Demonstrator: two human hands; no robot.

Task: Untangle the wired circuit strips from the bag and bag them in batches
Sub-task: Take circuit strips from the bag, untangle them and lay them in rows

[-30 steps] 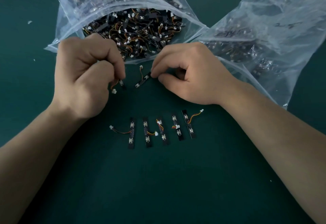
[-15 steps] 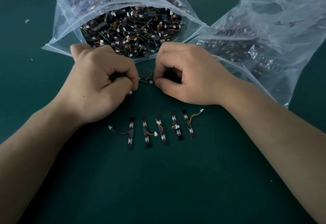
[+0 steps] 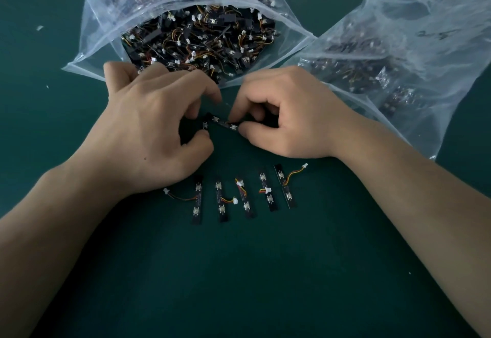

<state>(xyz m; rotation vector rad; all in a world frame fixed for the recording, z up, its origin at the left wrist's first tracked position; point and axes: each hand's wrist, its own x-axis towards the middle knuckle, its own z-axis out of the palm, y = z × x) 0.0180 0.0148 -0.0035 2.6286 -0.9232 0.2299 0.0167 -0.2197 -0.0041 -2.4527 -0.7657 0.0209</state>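
Your dark green tabletop point(image 3: 79, 130) fills the view. Just below the open bag point(image 3: 186, 5), your left hand point(image 3: 148, 135) and right hand point(image 3: 289, 117) now both pinch one circuit strip point(image 3: 221, 123), drawn closer together than a second ago; five strips point(image 3: 243, 194) lie below it.

Electronics workbench: green mat point(image 3: 239, 284), bagged circuit strips point(image 3: 202, 34).
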